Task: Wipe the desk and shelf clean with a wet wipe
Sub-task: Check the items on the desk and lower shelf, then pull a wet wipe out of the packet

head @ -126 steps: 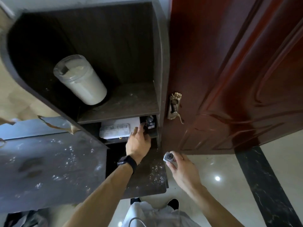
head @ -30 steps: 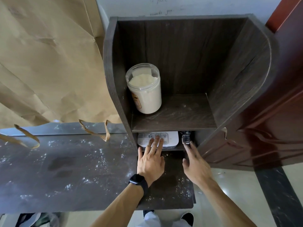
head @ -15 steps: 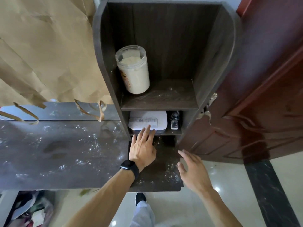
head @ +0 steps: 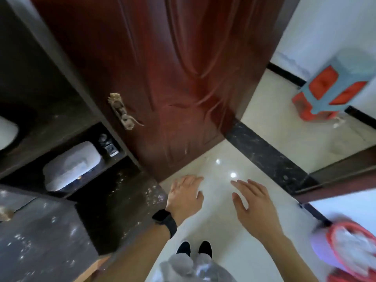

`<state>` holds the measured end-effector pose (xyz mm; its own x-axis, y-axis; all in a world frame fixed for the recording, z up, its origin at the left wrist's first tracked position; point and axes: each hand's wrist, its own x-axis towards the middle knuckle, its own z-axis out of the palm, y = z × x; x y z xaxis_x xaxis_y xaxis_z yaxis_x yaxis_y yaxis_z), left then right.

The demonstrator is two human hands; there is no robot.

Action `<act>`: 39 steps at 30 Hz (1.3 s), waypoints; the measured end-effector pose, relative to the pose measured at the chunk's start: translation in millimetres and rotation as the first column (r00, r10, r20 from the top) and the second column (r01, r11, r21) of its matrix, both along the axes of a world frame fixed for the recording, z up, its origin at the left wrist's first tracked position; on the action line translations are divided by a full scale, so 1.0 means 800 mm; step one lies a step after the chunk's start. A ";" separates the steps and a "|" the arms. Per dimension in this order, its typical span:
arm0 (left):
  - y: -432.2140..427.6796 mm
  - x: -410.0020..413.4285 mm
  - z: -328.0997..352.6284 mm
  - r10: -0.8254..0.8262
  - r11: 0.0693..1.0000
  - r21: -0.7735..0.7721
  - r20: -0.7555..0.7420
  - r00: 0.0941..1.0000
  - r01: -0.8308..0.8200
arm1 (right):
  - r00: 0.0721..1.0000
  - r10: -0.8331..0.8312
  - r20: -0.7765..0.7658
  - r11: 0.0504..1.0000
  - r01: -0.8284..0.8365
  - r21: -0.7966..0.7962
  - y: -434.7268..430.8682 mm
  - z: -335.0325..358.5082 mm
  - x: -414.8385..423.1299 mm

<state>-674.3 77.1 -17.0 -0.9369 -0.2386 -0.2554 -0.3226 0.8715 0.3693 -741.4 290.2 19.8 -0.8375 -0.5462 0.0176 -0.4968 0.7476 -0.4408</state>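
1. Both hands have come away from the shelf (head: 57, 127). My left hand (head: 186, 197) and right hand (head: 254, 206) now hang over the pale floor (head: 219, 224), fingers loosely spread, holding nothing.
2. The dusty tabletop (head: 40, 231) lies at 8 o'clock from my left hand.
3. The white pack (head: 71, 165) sits in the shelf's lower compartment, between 9 and 10 o'clock.
4. The red door (head: 162, 58) stands at 12 o'clock.
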 end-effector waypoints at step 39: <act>0.905 -0.170 -0.055 -0.946 0.289 -0.005 0.150 0.287 0.957 | 0.001 -0.897 0.442 0.064 0.990 0.127 0.808 -0.086 0.219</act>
